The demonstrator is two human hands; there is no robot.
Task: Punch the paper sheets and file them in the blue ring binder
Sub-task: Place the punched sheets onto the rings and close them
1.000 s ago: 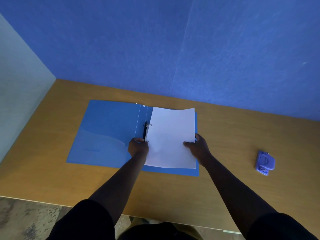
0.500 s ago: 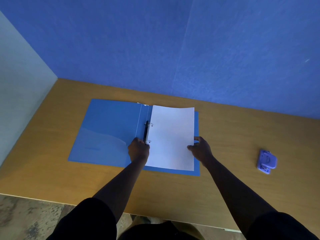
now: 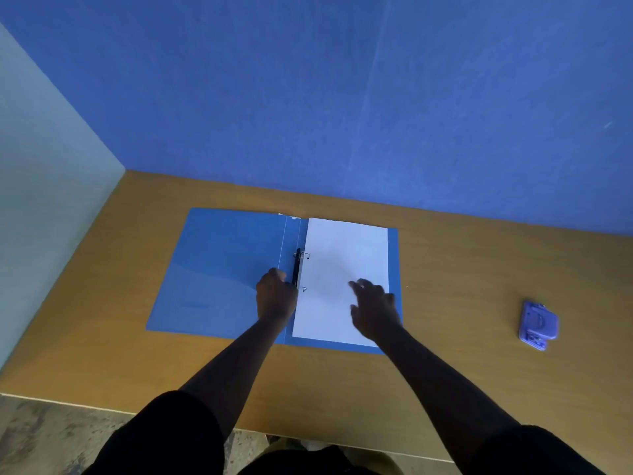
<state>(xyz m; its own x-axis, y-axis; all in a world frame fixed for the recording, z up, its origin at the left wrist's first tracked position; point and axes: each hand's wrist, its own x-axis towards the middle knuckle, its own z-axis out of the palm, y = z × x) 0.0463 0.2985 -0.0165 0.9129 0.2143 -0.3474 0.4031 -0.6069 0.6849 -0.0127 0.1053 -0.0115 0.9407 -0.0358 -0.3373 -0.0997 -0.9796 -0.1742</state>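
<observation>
The blue ring binder point(image 3: 219, 269) lies open and flat on the wooden desk. White paper sheets point(image 3: 346, 262) lie flat on its right half, their left edge threaded on the two metal rings point(image 3: 304, 271) of the black spine mechanism. My left hand point(image 3: 275, 296) is curled at the lower end of that mechanism, beside the lower ring. My right hand point(image 3: 375, 308) hovers or rests over the lower right of the paper with fingers spread, blurred by motion. The purple hole punch point(image 3: 538, 324) sits far to the right, away from both hands.
The desk point(image 3: 479, 275) meets a blue wall at the back and a pale panel point(image 3: 41, 207) on the left. Its front edge runs close to my body, with speckled floor below.
The paper, lifted and curved a second ago, now lies flat on the rings. My right hand let go of the paper's right edge and moved inward over the sheet. My left hand stayed at the spine.
</observation>
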